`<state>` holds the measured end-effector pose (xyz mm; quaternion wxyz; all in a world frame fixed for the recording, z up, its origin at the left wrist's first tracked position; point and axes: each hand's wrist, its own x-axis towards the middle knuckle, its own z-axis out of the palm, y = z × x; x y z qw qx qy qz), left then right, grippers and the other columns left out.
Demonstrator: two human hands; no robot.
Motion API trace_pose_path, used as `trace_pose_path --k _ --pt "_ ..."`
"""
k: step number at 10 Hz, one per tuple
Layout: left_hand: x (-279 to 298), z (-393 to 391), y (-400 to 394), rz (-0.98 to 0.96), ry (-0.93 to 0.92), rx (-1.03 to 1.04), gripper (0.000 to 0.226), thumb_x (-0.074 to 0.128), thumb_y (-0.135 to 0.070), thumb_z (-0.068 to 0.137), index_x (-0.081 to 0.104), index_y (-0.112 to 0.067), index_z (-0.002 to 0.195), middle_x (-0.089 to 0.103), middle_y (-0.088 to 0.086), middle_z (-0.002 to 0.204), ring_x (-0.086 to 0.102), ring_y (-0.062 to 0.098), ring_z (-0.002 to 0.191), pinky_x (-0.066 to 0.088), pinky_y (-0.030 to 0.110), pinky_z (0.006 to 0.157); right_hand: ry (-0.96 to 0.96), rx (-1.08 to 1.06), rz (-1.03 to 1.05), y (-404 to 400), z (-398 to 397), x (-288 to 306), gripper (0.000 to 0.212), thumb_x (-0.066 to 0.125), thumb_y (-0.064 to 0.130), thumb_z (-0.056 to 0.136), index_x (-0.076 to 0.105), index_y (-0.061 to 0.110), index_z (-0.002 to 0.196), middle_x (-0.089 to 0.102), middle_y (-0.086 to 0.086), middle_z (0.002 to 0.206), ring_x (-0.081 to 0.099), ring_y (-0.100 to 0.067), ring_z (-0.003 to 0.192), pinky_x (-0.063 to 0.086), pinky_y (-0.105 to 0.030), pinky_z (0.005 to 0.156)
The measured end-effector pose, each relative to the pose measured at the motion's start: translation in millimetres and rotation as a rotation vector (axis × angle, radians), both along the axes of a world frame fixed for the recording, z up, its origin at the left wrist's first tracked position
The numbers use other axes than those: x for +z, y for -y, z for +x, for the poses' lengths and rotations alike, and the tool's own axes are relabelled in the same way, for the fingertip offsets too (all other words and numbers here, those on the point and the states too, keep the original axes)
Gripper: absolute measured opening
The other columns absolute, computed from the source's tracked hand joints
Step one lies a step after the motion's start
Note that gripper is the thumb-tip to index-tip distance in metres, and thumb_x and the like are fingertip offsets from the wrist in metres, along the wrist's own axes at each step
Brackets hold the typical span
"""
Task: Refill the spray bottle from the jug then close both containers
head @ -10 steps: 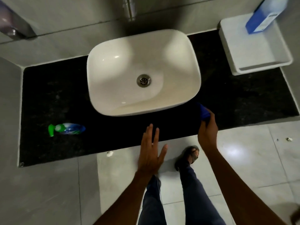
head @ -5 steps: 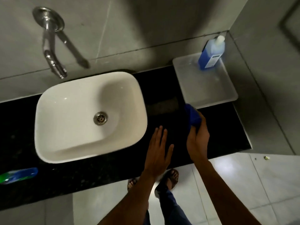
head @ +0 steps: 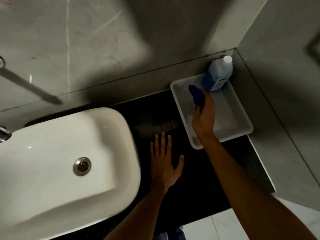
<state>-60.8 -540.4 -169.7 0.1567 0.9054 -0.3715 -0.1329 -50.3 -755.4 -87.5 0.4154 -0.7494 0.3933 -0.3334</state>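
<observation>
Jug (head: 218,75) in grey tray (head: 232,116) on black counter (head: 204,179), right hand (head: 203,116) gripping spray bottle (head: 196,95), left hand (head: 163,161) spread

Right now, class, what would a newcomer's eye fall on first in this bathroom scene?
The white sink fills the left, bright against the black counter. At the back right corner, a blue jug with a white cap stands in a white tray. The right hand holds a dark blue thing over that tray; the left hand spreads open above the counter.
</observation>
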Motion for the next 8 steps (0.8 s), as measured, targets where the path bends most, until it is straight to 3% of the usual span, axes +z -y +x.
trace_pose_path --k 1,2,3,5,6,8 --pt "-4 -1 1 0.046 0.049 -0.019 0.085 0.038 -0.065 0.098 0.011 -0.025 0.167 -0.004 0.004 0.177 -0.004 0.029 0.165 0.011 0.056 0.132 -0.088 0.089 -0.062 23 15 -25 0.042 0.051 0.007 0.099 0.055 0.001 0.14 0.057 -0.017 0.141 0.051 -0.028 0.135 0.041 -0.035 0.117" --pt "-5 -2 2 0.064 0.054 -0.013 0.088 0.042 -0.063 0.095 0.011 -0.025 0.167 -0.003 0.005 0.177 -0.002 0.029 0.165 0.015 0.057 0.131 -0.33 0.262 -0.104 32 24 -52 0.06 0.055 -0.006 0.093 0.048 0.009 0.151 0.042 -0.015 0.16 0.025 -0.039 0.155 0.024 -0.053 0.126" --pt "-6 -2 3 0.064 0.06 -0.021 0.091 0.047 -0.061 0.091 0.011 -0.025 0.167 -0.003 0.005 0.177 -0.002 0.029 0.165 0.015 0.057 0.131 -0.498 0.346 -0.207 32 23 -73 0.071 0.057 0.0 0.091 0.041 0.02 0.157 0.031 -0.003 0.168 0.01 -0.039 0.159 0.013 -0.059 0.126" --pt "-5 -1 4 0.069 0.054 -0.03 0.098 0.052 -0.06 0.084 0.012 -0.026 0.167 -0.002 0.004 0.177 -0.002 0.03 0.165 0.014 0.057 0.131 -0.509 0.476 -0.167 44 13 -60 0.074 0.046 0.018 0.087 0.033 0.02 0.16 0.026 -0.002 0.17 0.003 -0.036 0.16 0.007 -0.059 0.127" --pt "-4 -1 4 0.078 0.057 -0.03 0.1 0.052 -0.061 0.083 0.011 -0.026 0.167 -0.002 0.005 0.177 -0.002 0.03 0.165 0.014 0.058 0.13 -0.465 0.462 -0.017 37 7 -34 0.08 0.046 0.023 0.085 0.026 0.018 0.162 0.019 -0.003 0.172 -0.001 -0.032 0.16 0.005 -0.06 0.127" --pt "19 -4 -2 -0.037 -0.028 -0.05 0.096 0.052 -0.051 0.09 0.003 -0.024 0.167 -0.01 0.0 0.177 -0.007 0.024 0.165 0.018 0.058 0.13 -0.048 0.3 0.082 -1 -41 44 0.068 0.046 0.006 0.094 0.034 0.02 0.159 0.028 0.004 0.169 0.013 -0.018 0.16 0.019 -0.05 0.13"
